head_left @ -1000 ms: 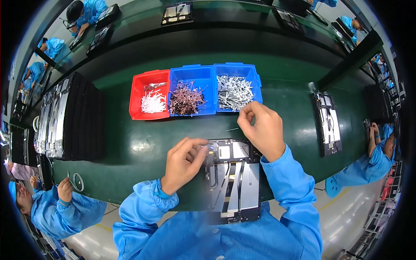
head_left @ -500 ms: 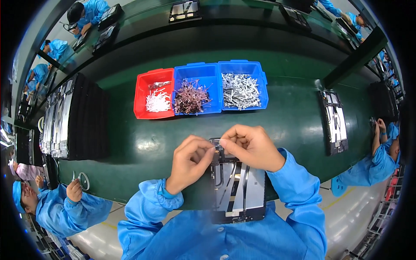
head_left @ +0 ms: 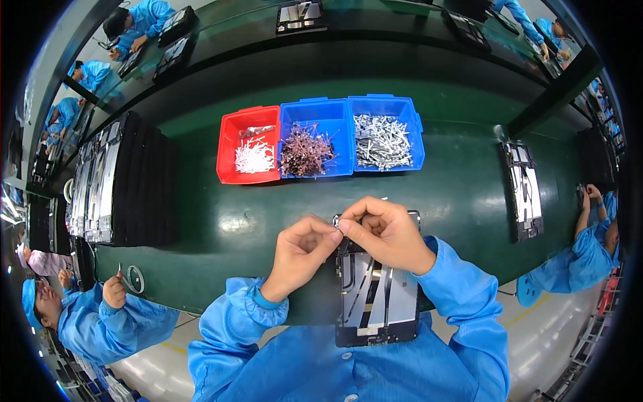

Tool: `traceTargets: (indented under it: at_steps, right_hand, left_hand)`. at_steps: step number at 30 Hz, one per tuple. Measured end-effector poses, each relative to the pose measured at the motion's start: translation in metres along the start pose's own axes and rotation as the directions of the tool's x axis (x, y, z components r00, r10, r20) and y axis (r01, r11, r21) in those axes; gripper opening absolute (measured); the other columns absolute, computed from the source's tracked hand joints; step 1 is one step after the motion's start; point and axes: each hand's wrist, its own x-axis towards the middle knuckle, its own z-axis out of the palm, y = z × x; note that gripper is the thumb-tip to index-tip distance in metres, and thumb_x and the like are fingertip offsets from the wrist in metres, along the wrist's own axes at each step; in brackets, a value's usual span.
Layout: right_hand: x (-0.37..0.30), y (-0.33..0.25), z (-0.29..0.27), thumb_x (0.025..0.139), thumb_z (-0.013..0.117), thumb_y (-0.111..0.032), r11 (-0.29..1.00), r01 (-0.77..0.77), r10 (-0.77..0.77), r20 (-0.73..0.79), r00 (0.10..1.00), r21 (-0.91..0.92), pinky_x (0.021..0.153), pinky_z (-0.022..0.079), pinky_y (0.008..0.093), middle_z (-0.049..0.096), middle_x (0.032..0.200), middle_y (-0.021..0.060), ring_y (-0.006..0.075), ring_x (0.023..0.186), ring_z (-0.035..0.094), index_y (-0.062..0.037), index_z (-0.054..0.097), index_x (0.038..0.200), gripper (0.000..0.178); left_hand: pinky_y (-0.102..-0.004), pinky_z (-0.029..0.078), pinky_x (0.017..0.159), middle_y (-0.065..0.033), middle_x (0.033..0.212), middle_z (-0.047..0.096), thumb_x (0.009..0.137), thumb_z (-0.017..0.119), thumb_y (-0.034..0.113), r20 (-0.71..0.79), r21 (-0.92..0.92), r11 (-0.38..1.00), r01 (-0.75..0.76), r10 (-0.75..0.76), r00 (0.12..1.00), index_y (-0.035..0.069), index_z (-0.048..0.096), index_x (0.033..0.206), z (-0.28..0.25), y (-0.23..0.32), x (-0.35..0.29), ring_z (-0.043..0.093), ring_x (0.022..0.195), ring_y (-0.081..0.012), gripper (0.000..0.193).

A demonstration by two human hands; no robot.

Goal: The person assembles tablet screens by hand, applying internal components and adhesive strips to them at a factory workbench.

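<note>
An opened tablet-like panel (head_left: 402, 298) lies in front of me at the table's near edge, dark-framed with a pale inside and black ribbon cables. Over its top left corner, my left hand (head_left: 305, 251) and my right hand (head_left: 388, 236) meet with thumb and forefinger pinched. A small silvery piece (head_left: 337, 220) shows between the fingertips; its exact kind is too small to tell. My right hand covers part of the panel's upper end. The fingertips of both hands nearly touch each other.
Beyond my hands stand a red bin (head_left: 228, 154) of white strips, a blue bin (head_left: 315, 107) of thin coppery pieces and another blue bin (head_left: 416, 144) of silvery strips. Stacked panels (head_left: 127, 187) rise at left; a single panel (head_left: 524, 191) lies right. Co-workers sit around.
My hands still pinch at the panel's top left corner, with the fingertips shifted slightly. The whole view has shifted a little, so the bins and panels appear further right.
</note>
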Motion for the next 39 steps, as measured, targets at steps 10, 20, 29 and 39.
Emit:
traceTargets:
  at_steps: [10,20,29,39]
  right_hand:
    - [0.011,-0.026,-0.067,0.099,0.065,-0.007,0.984,0.030,0.045,-0.406,0.913,0.177,0.060,0.044,0.0181,0.069,0.084,0.0000,0.0022,0.065,0.056,-0.0017,0.069,0.097,0.007]
    - [-0.005,-0.010,-0.084,0.098,0.068,-0.008,0.972,0.048,0.064,-0.455,0.888,0.231,0.066,0.051,0.0215,0.069,0.086,0.0010,0.0044,0.074,0.063,-0.0005,0.068,0.097,0.007]
    - [-0.021,-0.005,-0.091,0.096,0.068,-0.003,0.975,-0.015,0.104,-0.401,0.910,0.220,0.062,0.047,0.0210,0.069,0.086,0.0021,0.0043,0.072,0.061,0.0001,0.067,0.096,0.004]
    - [-0.035,-0.004,-0.051,0.097,0.070,-0.004,0.997,-0.058,0.062,-0.068,0.996,0.052,0.060,0.044,0.0185,0.068,0.083,-0.0022,-0.0002,0.072,0.059,-0.0009,0.066,0.098,0.005]
  left_hand:
    - [-0.0317,0.045,0.053,-0.0046,0.078,0.061,0.089,0.078,0.009,0.064,0.749,0.615,-0.245,0.301,0.951,0.004,0.075,0.094,0.015,0.016,0.031,0.059,0.059,-0.0170,0.007]
    - [-0.0412,0.051,0.056,-0.0072,0.063,0.069,0.078,0.086,0.039,0.045,0.985,0.157,-0.071,0.162,0.986,0.010,0.075,0.072,0.045,0.006,0.078,0.068,0.060,-0.0298,0.032]
    - [-0.0414,0.049,0.056,-0.0114,0.065,0.068,0.078,0.087,0.038,-0.265,0.951,0.188,0.244,0.092,0.960,0.006,0.071,0.072,-0.013,0.030,0.044,0.067,0.060,-0.0324,0.036]
    - [-0.0289,0.033,0.051,-0.0010,0.057,0.044,0.098,0.071,0.012,-0.374,0.868,0.436,0.238,0.258,0.891,0.002,0.072,0.098,-0.038,0.052,-0.015,0.040,0.054,-0.0082,0.010]
